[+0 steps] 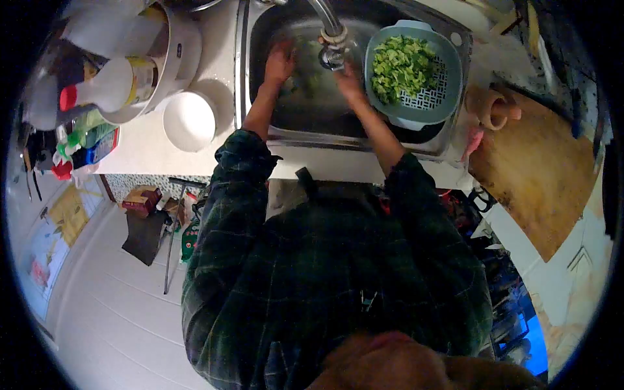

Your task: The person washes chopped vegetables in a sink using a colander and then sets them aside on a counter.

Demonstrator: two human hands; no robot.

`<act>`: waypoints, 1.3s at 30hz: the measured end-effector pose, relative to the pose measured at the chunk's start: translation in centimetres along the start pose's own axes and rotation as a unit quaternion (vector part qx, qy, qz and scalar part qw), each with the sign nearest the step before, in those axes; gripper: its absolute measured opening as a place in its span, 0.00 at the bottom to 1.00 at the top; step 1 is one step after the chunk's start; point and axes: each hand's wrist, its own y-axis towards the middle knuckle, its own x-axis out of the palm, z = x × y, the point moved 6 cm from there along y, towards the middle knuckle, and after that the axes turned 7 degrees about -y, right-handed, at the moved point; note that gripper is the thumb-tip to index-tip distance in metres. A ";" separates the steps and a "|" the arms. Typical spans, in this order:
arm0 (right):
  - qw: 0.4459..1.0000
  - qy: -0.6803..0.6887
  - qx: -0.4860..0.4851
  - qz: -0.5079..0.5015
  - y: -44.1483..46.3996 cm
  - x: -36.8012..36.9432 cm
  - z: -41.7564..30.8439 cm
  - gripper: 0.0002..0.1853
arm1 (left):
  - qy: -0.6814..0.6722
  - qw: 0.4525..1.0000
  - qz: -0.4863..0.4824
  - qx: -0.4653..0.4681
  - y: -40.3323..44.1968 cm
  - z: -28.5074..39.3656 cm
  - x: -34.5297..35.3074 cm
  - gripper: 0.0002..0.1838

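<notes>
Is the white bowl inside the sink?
No, the white bowl stands on the countertop, to the left of the sink.

Pale counter (144,151) — white bowl (188,121) atop

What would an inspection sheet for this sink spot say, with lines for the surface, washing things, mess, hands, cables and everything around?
Surface: pale counter around a metal sink.
Job's things: chopped greens in a blue-grey basket on the sink's right side; tap above the basin.
Clutter: white bowl and red-capped bottle on the left.
Hands: left hand and right hand in the sink, the right near the tap; grip unclear.
Cables: none I can make out.
Surroundings: brown board right; red box lower left.
</notes>
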 end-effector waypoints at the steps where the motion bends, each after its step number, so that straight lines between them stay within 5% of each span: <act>1: 1.000 0.000 0.005 -0.001 1.9 1.2 2.3 0.32 | 0.003 0.998 -0.056 -0.032 0.9 -0.5 1.0 0.18; 3: 0.973 -0.097 -0.206 0.019 3.9 -0.4 -3.1 0.30 | 0.005 0.991 -0.121 -0.063 1.9 -0.6 2.0 0.19; 7: 0.979 0.017 -0.162 -0.125 7.9 1.5 -4.1 0.27 | -0.026 0.960 -0.258 -0.105 3.2 0.0 3.5 0.22; 10: 0.941 0.261 0.016 -0.215 7.4 4.2 3.1 0.25 | -0.118 0.928 -0.328 -0.128 1.1 -5.7 8.4 0.23; 11: 0.987 0.017 -0.067 -0.145 7.1 3.4 3.7 0.25 | -0.162 0.910 -0.354 -0.140 0.5 -8.0 10.4 0.23; 13: 0.961 -0.229 -0.144 -0.065 6.3 2.5 2.4 0.25 | -0.247 0.858 -0.415 -0.175 -2.8 -12.6 14.4 0.24; 14: 0.947 -0.266 -0.129 -0.128 5.5 2.8 2.0 0.25 | -0.276 0.834 -0.440 -0.187 -4.5 -13.8 15.5 0.24; 17: 0.958 0.002 0.021 -0.286 1.2 2.1 -1.1 0.26 | -0.268 0.804 -0.493 -0.197 -7.9 -12.0 14.7 0.23; 19: 0.891 0.100 0.176 -0.406 -1.8 7.1 5.4 0.30 | -0.221 0.807 -0.510 -0.197 -10.0 -10.3 13.1 0.23; 20: 0.892 0.102 0.172 -0.405 -2.4 7.6 5.0 0.30 | -0.203 0.808 -0.516 -0.197 -10.6 -8.5 11.5 0.23; 23: 0.904 0.131 0.213 -0.346 -4.7 9.7 4.8 0.27 | -0.074 0.853 -0.464 -0.229 -11.8 -5.9 9.1 0.21; 26: 0.818 0.334 0.409 -0.228 -5.5 12.9 6.9 0.21 | 0.101 0.884 -0.281 -0.360 -10.6 -2.1 6.9 0.20; 28: 0.719 0.508 0.466 -0.090 -6.8 12.0 2.7 0.18 | 0.087 0.883 -0.139 -0.441 -11.1 0.1 5.8 0.19; 29: 0.721 0.509 0.462 -0.087 -7.4 10.9 1.5 0.18 | 0.018 0.883 -0.083 -0.462 -11.2 1.3 5.3 0.17; 31: 0.788 0.547 0.279 -0.041 -7.3 6.7 -1.9 0.17 | -0.185 0.843 0.088 -0.498 -11.5 4.5 3.7 0.10; 32: 0.790 0.548 0.274 -0.036 -7.8 4.8 -3.1 0.17 | -0.350 0.787 0.112 -0.496 -10.6 8.1 2.5 0.09; 35: 0.801 0.565 0.194 0.041 -9.1 -3.5 -7.5 0.16 | -0.488 0.783 0.133 -0.362 -10.1 11.1 5.9 0.10; 38: 0.815 0.556 0.110 0.121 -9.7 -13.8 -10.5 0.16 | -0.496 0.837 0.076 -0.216 -5.8 22.2 4.8 0.11; 39: 0.858 0.493 0.047 0.140 -8.9 -16.6 -8.9 0.17 | -0.482 0.861 0.069 -0.150 -4.4 24.3 6.0 0.12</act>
